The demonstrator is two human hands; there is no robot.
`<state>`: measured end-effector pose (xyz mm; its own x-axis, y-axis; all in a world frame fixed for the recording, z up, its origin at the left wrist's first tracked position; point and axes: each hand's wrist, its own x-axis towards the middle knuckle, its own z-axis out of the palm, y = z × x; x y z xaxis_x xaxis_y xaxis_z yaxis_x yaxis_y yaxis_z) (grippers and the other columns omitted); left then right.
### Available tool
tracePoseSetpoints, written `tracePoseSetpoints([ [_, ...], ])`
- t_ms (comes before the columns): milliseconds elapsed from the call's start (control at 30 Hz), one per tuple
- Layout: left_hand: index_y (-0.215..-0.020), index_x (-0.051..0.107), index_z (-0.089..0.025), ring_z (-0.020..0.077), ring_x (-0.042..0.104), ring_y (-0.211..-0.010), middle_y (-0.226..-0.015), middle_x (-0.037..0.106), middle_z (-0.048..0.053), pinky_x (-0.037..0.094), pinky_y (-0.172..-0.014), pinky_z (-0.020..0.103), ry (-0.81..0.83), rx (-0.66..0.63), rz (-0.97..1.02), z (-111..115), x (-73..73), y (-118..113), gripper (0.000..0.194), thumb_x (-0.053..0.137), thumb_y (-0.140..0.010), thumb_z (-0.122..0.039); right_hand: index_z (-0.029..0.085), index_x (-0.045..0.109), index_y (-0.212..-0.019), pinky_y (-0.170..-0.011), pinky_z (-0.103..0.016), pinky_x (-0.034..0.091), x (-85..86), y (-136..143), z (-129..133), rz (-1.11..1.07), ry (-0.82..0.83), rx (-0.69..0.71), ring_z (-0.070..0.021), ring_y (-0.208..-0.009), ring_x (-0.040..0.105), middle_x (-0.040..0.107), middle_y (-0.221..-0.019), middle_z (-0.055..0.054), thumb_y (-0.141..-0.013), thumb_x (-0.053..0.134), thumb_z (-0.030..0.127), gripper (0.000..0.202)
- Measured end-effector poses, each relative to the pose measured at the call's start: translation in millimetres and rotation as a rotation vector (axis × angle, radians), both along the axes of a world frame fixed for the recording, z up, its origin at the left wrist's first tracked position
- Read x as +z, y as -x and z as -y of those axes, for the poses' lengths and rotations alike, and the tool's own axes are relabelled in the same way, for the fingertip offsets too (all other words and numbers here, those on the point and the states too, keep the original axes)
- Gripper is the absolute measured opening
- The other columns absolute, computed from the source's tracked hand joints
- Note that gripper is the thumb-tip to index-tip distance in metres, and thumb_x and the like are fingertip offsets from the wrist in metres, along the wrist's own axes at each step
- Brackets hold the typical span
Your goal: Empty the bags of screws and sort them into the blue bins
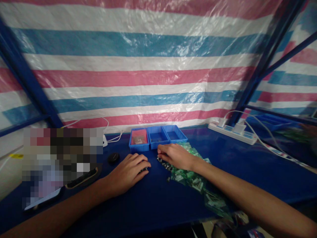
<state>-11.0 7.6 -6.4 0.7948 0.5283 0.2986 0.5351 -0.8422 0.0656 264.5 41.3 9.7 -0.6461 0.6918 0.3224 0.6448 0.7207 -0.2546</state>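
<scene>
My left hand (131,171) rests on the blue tabletop with its fingers curled. Small dark and shiny parts (143,170) show between its thumb and fingers. My right hand (176,156) is closed, fingertips pinched together just above a little heap of black and silver parts (164,163). What its fingertips hold, if anything, is hidden. Clear green plastic packets (198,181) with pale slim pieces inside lie beneath and beside the right wrist. A single small part (168,179) lies apart from the heap, toward me.
Three blue bins (158,137) stand in a row behind the hands; the left one holds a reddish packet. A round black object (113,157) is left of my left hand. A white power strip (232,133) with cables lies back right, and a phone (43,200) front left.
</scene>
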Motion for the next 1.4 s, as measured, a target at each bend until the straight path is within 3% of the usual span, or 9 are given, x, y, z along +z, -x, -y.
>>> tracePoseSetpoints([
  [233, -0.128, 0.065, -0.025, 0.0244, 0.059, -0.114, -0.128, 0.065, 0.005, 0.043, -0.1, 0.039, 0.014, 0.012, -0.003, 0.1, 0.7, -0.3, 0.023, 0.051, -0.111, -0.032, 0.023, 0.06, -0.103, -0.063, -0.032, 0.038, 3.3, -0.1, 2.7, 0.049, 0.029, 0.017, -0.0204, -0.072, 0.064, 0.071, -0.086, -0.004, -0.102, 0.059, 0.02, 0.003],
  [433, -0.129, 0.064, -0.025, 0.0247, 0.058, -0.114, -0.128, 0.065, 0.005, 0.042, -0.1, 0.039, 0.016, 0.01, -0.022, 0.1, 0.2, -0.3, 0.023, 0.05, -0.111, -0.032, 0.025, 0.065, -0.124, -0.082, -0.036, 0.051, 4.2, 0.4, 1.6, -0.097, -0.048, 0.079, -0.0233, -0.096, 0.07, 0.07, -0.116, -0.008, -0.109, 0.048, 0.022, 0.023],
  [700, -0.128, 0.064, -0.025, 0.0239, 0.057, -0.114, -0.128, 0.064, 0.004, 0.041, -0.099, 0.038, 0.021, -0.001, -0.007, -0.8, -1.8, 1.0, 0.022, 0.052, -0.111, -0.031, 0.026, 0.062, -0.128, -0.094, -0.041, 0.055, 5.6, 2.0, 1.0, -0.247, -0.082, 0.013, -0.0252, -0.105, 0.067, 0.066, -0.118, -0.01, -0.112, 0.04, 0.021, 0.028],
  [867, -0.129, 0.064, -0.025, 0.0243, 0.057, -0.115, -0.128, 0.064, 0.004, 0.041, -0.1, 0.04, 0.023, 0.003, -0.012, -1.7, -2.5, 1.1, 0.022, 0.051, -0.111, -0.032, 0.026, 0.059, -0.135, -0.097, -0.043, 0.057, 6.1, 2.6, 1.5, -0.287, -0.124, 0.04, -0.0257, -0.111, 0.066, 0.063, -0.125, -0.011, -0.111, 0.042, 0.02, 0.03],
  [1200, -0.129, 0.063, -0.025, 0.0245, 0.057, -0.117, -0.13, 0.064, 0.005, 0.041, -0.102, 0.04, 0.012, 0.001, -0.018, -1.5, -3.2, 1.2, 0.024, 0.048, -0.112, -0.033, 0.025, 0.066, -0.125, -0.095, -0.041, 0.054, 6.6, 2.6, -0.8, -0.411, -0.159, 0.021, -0.0244, -0.108, 0.07, 0.072, -0.115, -0.008, -0.112, 0.042, 0.023, 0.028],
  [1400, -0.128, 0.063, -0.026, 0.0244, 0.057, -0.117, -0.131, 0.064, 0.004, 0.041, -0.101, 0.04, 0.021, 0.009, -0.019, -0.7, -1.6, 0.4, 0.021, 0.051, -0.111, -0.031, 0.025, 0.065, -0.126, -0.09, -0.039, 0.053, 6.2, 4.4, -0.9, -0.514, -0.145, -0.085, -0.0235, -0.099, 0.07, 0.073, -0.109, -0.006, -0.113, 0.043, 0.026, 0.026],
])
